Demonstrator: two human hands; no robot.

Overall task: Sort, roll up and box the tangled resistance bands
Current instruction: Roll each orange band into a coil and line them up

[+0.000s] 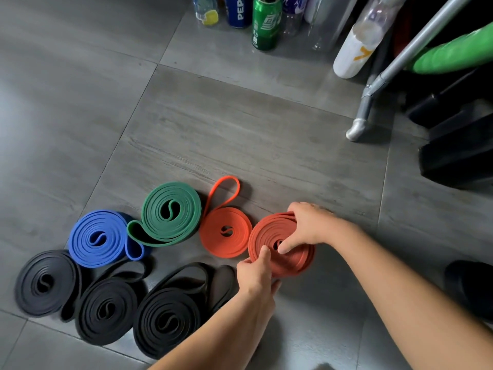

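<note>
Several rolled resistance bands lie on the grey floor tiles. A blue roll (98, 237), a green roll (170, 213) and an orange roll (225, 232) with a loose loop form the back row. Three black rolls (46, 283) (106, 309) (166, 320) lie in front. At the right end sits a darker orange-red roll (289, 259). My right hand (302, 227) grips this roll from above, fingers curled over its far edge and into its centre. My left hand (254, 275) pinches its near left edge with thumb on top.
Cans and bottles (266, 22) stand at the back of the floor. A white bottle (354, 46) leans beside a grey metal frame leg (362, 113). Black objects (456, 148) fill the right side. No box is visible.
</note>
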